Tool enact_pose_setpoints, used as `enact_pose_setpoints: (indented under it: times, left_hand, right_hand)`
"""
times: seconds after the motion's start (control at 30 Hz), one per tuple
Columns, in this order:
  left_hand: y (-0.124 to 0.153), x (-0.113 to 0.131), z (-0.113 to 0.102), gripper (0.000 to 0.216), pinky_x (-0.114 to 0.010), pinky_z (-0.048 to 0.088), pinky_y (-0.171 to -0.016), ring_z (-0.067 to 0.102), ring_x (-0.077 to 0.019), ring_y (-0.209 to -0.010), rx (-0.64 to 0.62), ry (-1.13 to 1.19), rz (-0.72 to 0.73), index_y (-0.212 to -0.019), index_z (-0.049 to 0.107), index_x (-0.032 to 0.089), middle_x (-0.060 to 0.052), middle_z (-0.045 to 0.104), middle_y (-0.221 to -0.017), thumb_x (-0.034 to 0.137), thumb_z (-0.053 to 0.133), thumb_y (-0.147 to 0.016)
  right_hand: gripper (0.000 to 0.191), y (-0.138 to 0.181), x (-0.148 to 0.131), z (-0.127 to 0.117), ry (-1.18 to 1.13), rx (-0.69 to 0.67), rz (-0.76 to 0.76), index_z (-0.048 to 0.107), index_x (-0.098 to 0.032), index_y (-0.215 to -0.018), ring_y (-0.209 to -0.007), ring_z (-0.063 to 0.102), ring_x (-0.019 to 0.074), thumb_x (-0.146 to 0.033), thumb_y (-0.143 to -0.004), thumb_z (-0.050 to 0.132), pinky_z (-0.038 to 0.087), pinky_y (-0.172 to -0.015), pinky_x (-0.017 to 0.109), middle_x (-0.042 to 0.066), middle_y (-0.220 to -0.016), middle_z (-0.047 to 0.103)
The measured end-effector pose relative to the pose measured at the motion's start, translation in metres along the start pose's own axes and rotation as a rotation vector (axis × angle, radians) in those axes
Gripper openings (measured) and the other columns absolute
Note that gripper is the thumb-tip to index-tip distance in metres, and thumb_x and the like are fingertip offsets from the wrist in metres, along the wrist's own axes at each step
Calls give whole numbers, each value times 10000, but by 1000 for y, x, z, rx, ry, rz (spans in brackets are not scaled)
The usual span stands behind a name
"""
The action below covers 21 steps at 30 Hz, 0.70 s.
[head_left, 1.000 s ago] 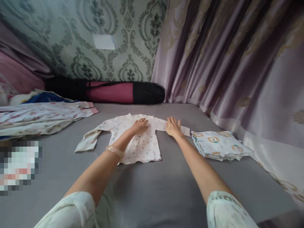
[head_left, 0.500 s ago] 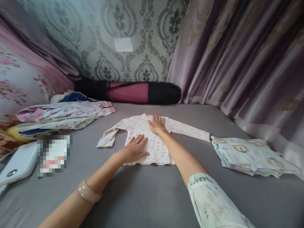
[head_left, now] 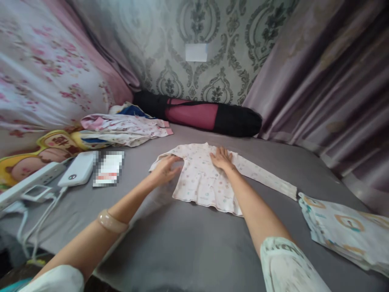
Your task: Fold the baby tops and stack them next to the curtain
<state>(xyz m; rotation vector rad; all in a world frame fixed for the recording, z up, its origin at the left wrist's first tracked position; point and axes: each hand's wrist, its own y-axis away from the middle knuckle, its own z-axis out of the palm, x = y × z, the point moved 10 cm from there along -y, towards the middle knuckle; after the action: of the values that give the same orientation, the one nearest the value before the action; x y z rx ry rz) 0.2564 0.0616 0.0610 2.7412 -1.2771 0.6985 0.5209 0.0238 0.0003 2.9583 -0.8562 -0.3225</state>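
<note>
A small white long-sleeved shirt [head_left: 202,178] with a tiny print lies spread on the grey bed sheet [head_left: 170,247]. Its right-hand sleeve stretches out straight; the left-hand sleeve is bent and partly hidden behind my left hand [head_left: 165,169]. That hand is at the sleeve, fingers apart, and whether it touches the cloth I cannot tell. My right hand [head_left: 222,158] rests flat on the shirt near the collar and shoulder, fingers spread.
Folded printed cloth [head_left: 343,227] lies at the right. On the left are a pile of clothes [head_left: 127,127], a white power bank [head_left: 80,168], a blurred-out packet [head_left: 108,168] and a power strip [head_left: 33,186] with cables. A black and maroon roll bag [head_left: 194,115] lines the wall.
My left hand has moved from the shirt's body outward to the left-hand sleeve. My right hand stays near the shoulder. The view has turned left, bringing the power strip into sight.
</note>
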Motion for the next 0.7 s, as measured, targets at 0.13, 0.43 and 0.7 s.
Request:
enact_pose_setpoints:
  times: [0.13, 0.43, 0.7]
  left_hand:
    - [17, -105, -30, 475, -336, 484, -841, 638, -269, -990, 62, -56, -463, -1157, 620, 125, -142, 685, -1078, 468, 521, -843]
    - [19, -125, -19, 331, -253, 376, -567, 595, -182, -681, -78, 169, -615, -767, 644, 160, -32, 642, -696, 482, 664, -695]
    - [6, -120, -5, 251, -247, 288, -505, 464, -130, -548, -200, 286, -603, -689, 592, 177, 50, 476, -522, 382, 708, -601]
  right_hand:
    - [622, 3, -35, -13, 35, 129, -122, 208, -66, -1529, -1492, 48, 283, -364, -987, 271, 47, -1174, 555, 163, -1619, 106]
    - [551, -15, -118, 17, -36, -10, -246, 304, -88, -1498, -1476, 170, 238, -323, -1008, 209, 145, -1183, 419, 137, -1591, 249]
    - [657, -15, -119, 20, -64, 62, -214, 312, -67, -1493, -1476, 141, 261, -473, -1003, 149, 86, -1180, 452, 151, -1590, 241]
